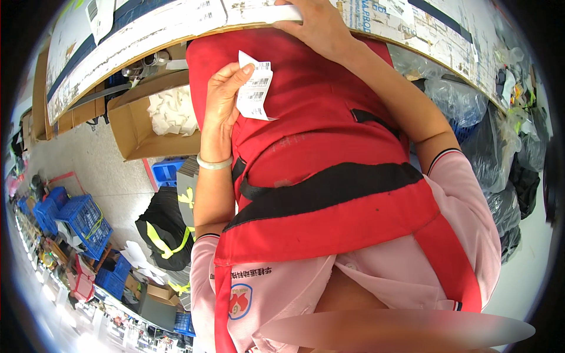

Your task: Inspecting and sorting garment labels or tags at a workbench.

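Nearest to us, the red apron (pixel 329 226) covers the body and lap. Above it, our left hand (pixel 222 94) has its thumb and fingers pinched on a creased strip of labels (pixel 254 97), printed with barcodes and hanging in front of the apron. The grip is at the upper end only, so the loose lower end could fold, or catch on the cloth if the wrist drops.

Farther out, our right hand (pixel 323 29) reaches to the edge of the worktable (pixel 147 47), thumb and fingers closed about a white piece (pixel 285 16); we cannot tell what it is. A hard squeeze against that edge might bend it.

Beyond and below, a cardboard box (pixel 159 147) holds white scraps (pixel 170 112). A label slipping from a slack pinch might land among them and be hard to pick out. Blue crates (pixel 85 223) stand farther off on the floor.
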`<state>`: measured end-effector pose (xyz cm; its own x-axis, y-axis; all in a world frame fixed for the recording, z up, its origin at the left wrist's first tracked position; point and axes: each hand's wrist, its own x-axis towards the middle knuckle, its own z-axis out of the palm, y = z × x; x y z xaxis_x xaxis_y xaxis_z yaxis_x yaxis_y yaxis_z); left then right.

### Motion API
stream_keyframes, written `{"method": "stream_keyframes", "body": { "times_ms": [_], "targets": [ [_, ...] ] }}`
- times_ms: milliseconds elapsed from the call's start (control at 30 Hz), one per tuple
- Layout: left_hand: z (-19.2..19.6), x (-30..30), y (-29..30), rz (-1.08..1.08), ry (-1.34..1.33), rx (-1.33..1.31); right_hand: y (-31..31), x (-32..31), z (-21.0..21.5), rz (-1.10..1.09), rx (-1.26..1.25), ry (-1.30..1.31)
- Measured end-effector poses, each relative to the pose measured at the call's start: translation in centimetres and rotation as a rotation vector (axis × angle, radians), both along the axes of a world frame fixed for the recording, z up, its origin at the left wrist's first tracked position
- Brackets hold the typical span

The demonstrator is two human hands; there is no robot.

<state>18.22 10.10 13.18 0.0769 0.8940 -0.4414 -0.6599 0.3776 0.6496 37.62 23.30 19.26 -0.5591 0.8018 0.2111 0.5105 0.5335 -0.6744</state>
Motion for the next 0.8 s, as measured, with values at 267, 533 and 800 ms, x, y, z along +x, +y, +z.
{"method": "stream_keyframes", "body": {
  "times_ms": [267, 533, 800],
  "targets": [
    [0.2, 0.0, -0.1, 0.007, 0.011, -0.006, -0.1, 2.2, 1.1, -0.030, -0.010, -0.038],
    [0.1, 0.2, 0.2, 0.012, 0.024, 0.007, 0.0, 3.2, -0.1, -0.046, 0.037, -0.001],
    [0.0, 0.2, 0.1, 0.014, 0.028, 0.007, 0.7, 3.8, -0.3, -0.019, -0.013, -0.043]
  ]
}}
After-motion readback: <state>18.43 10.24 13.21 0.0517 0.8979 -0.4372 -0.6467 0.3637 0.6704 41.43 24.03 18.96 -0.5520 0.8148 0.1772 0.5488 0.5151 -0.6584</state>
